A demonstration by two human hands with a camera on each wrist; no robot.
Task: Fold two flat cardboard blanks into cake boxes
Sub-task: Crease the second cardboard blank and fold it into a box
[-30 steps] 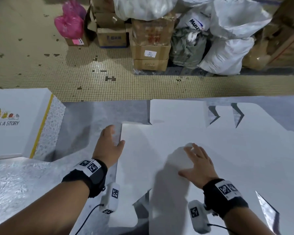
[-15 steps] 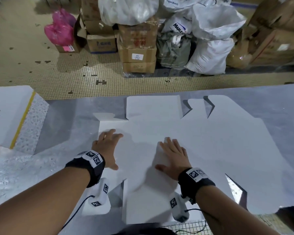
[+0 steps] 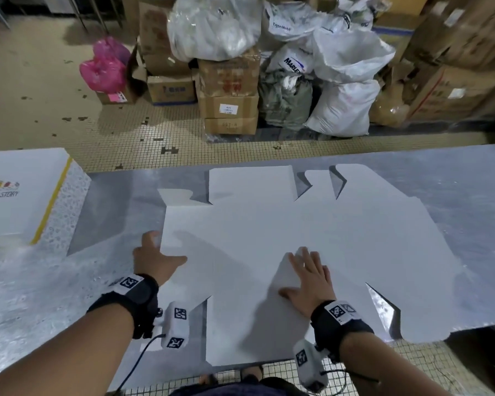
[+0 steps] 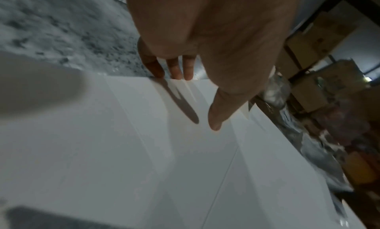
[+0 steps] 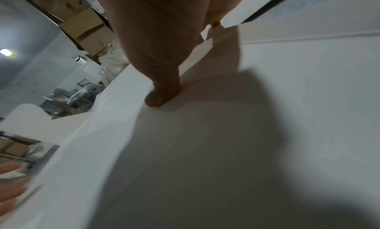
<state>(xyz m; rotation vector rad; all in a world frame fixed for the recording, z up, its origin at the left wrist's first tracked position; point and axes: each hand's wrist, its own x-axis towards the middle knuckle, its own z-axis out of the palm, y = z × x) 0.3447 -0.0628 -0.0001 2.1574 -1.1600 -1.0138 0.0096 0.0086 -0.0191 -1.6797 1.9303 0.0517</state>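
Head view, flat white die-cut cardboard blank spread on grey metal table, right hand flat on it, left hand at its left edge, left wrist view, fingers tucked under edge, thumb on top, right wrist view, thumb pressing blank, fingers straight.

Bare forearms, no sleeves; black fabric wrist strap on left, matching black strap on right, each topped with a white plate carrying square black-and-white fiducial tags. White boxy camera pod slung under left wrist with two more tags and a thin black cable trailing off its near end; similar white pod under right wrist, one tag visible, thin black cable looping beside it. Dark garment at bottom edge of head view, toes of footwear just visible above it, detail too blurred to call.
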